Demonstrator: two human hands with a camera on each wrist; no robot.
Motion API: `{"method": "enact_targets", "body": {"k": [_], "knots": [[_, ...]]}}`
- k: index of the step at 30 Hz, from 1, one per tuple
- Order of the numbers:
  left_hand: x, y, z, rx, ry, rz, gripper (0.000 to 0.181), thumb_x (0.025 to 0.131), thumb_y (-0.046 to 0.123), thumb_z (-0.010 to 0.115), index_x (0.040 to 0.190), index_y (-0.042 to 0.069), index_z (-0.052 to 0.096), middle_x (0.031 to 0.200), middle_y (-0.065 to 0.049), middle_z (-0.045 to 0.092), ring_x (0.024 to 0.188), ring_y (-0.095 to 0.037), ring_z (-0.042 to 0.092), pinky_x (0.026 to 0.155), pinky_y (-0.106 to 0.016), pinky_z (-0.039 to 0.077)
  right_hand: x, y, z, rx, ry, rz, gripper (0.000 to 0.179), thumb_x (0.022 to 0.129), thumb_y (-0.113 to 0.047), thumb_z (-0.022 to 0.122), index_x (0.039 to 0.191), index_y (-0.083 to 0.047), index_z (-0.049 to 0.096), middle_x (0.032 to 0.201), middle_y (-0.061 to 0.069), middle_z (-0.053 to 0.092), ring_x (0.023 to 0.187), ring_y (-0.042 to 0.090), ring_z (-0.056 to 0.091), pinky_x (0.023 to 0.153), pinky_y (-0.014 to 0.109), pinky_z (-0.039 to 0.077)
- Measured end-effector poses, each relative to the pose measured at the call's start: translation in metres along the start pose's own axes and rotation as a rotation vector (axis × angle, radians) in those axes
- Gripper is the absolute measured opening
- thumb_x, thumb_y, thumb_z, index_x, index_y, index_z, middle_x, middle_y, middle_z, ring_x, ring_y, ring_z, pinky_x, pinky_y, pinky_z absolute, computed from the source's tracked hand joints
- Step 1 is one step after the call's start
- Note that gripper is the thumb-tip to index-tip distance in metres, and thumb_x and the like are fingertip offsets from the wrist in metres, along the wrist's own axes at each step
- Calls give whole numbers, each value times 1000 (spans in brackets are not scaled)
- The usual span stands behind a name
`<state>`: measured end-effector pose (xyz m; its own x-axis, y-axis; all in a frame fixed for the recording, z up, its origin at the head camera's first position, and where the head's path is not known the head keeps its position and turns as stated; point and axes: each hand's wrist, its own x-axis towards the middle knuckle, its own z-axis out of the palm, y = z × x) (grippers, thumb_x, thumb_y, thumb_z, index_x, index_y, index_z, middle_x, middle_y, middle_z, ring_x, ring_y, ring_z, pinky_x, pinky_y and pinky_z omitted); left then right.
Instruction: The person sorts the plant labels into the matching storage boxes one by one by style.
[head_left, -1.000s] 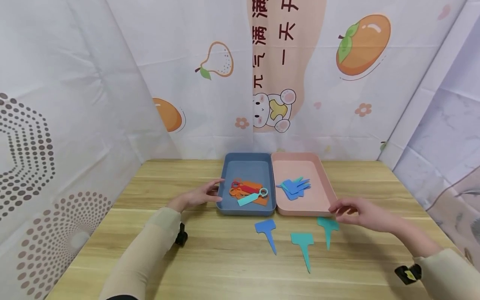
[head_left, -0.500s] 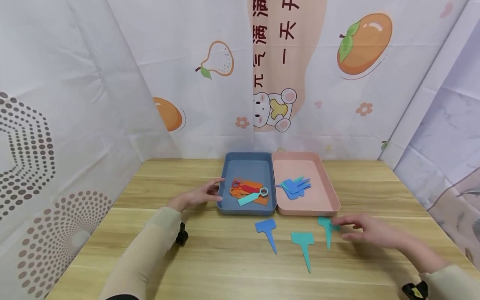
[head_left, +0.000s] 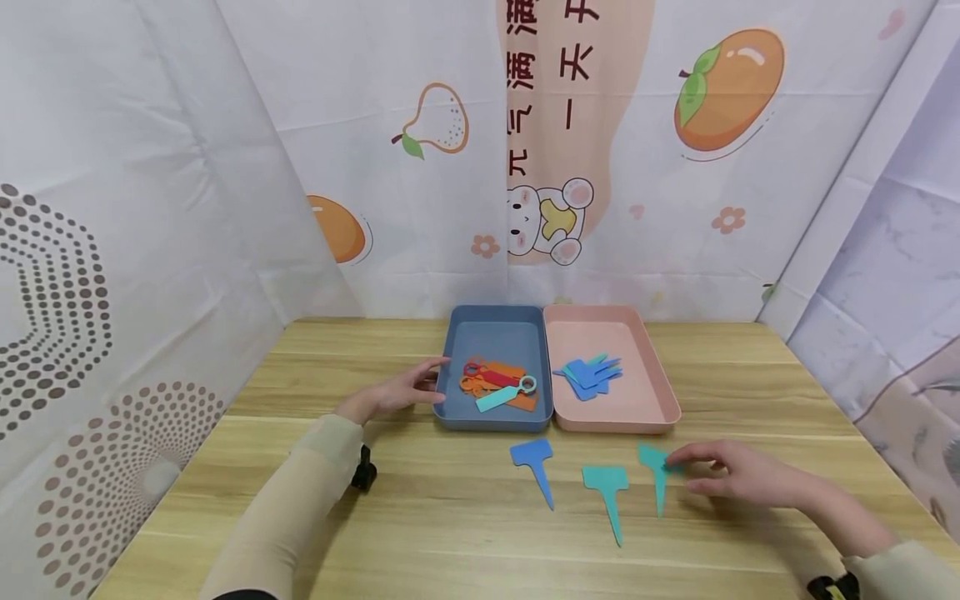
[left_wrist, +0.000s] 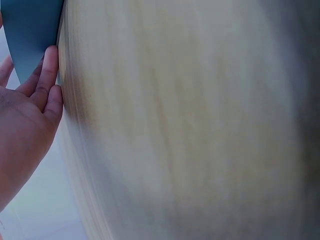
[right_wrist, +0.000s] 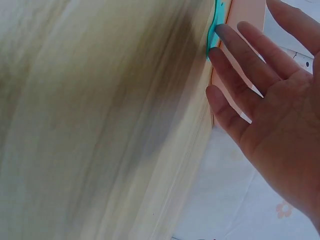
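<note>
My left hand (head_left: 401,390) rests against the left wall of the blue tray (head_left: 495,422), and the left wrist view shows its fingers (left_wrist: 48,70) extended along the tray. The tray holds a pile of orange, red and teal tags with ring ends. My right hand (head_left: 742,473) touches the head of a teal T-shaped plant label (head_left: 655,461) with its fingertips. In the right wrist view its fingers (right_wrist: 240,55) are spread and only slightly bent over the label. Another teal T-shaped label (head_left: 604,479) and a blue T-shaped label (head_left: 532,452) lie flat on the table.
A pink tray (head_left: 615,427) stands beside the blue one, with blue and teal labels (head_left: 588,377) heaped inside. The wooden table (head_left: 450,533) extends in front of both trays. A printed curtain (head_left: 405,217) hangs behind them.
My right hand has left the pink tray's front right corner and come down onto the right teal label. That label has slid slightly toward me. The left hand has stayed in place.
</note>
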<state>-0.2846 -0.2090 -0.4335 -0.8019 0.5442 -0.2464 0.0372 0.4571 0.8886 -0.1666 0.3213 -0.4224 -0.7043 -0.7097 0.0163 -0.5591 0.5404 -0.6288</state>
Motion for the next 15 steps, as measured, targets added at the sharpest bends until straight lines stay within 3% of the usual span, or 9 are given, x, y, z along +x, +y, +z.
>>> {"method": "enact_targets", "body": {"k": [6, 11, 15], "knots": [[0, -2, -1, 8, 2, -1, 75, 97, 20, 62, 157, 16, 16, 154, -26, 20, 135, -41, 32, 109, -54, 27, 5, -2, 3, 43, 19, 6, 29, 91, -15, 70, 117, -4, 65, 108, 1, 68, 96, 8, 60, 66, 27, 47], [-1, -1, 0, 4, 1, 6, 75, 97, 20, 62, 157, 15, 16, 153, -27, 21, 135, -40, 33, 109, -54, 27, 13, -6, 4, -59, -6, 26, 38, 88, -24, 73, 124, -14, 65, 123, 5, 64, 109, 7, 56, 79, 29, 51], [-1, 0, 0, 7, -4, 13, 76, 97, 22, 62, 157, 15, 15, 153, -27, 22, 135, -40, 33, 109, -54, 28, 17, -8, 5, -75, -35, 7, 41, 87, -21, 73, 126, -16, 64, 129, 9, 61, 118, 9, 53, 89, 26, 48]]}}
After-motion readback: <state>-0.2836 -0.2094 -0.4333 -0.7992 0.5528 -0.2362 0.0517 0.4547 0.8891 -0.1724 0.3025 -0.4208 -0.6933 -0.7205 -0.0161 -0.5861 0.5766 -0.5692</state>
